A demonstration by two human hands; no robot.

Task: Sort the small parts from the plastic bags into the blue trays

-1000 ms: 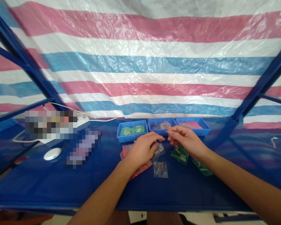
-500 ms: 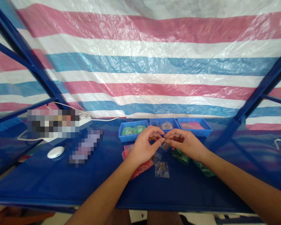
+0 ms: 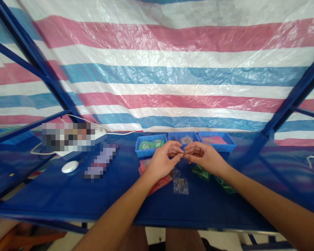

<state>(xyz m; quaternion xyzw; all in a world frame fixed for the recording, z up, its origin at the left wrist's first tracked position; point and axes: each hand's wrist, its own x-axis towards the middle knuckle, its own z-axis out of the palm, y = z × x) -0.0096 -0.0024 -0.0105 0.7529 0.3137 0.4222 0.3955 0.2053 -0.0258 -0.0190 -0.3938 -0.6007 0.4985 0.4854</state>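
Striped tarp (image 3: 157, 69) behind, blue worktop (image 3: 68, 198) below. Left hand (image 3: 162, 160) and right hand (image 3: 204, 157) fingertip to fingertip, both pinching a small bag (image 3: 184, 152) above the loose bags (image 3: 181, 185), seemingly for finer two-handed handling.

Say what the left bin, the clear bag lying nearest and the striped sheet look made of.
Left bin: probably moulded plastic, even blue, thin rim. Clear bag: glossy plastic film, contents showing through. Striped sheet: likely woven plastic tarpaulin, crinkled, shiny.
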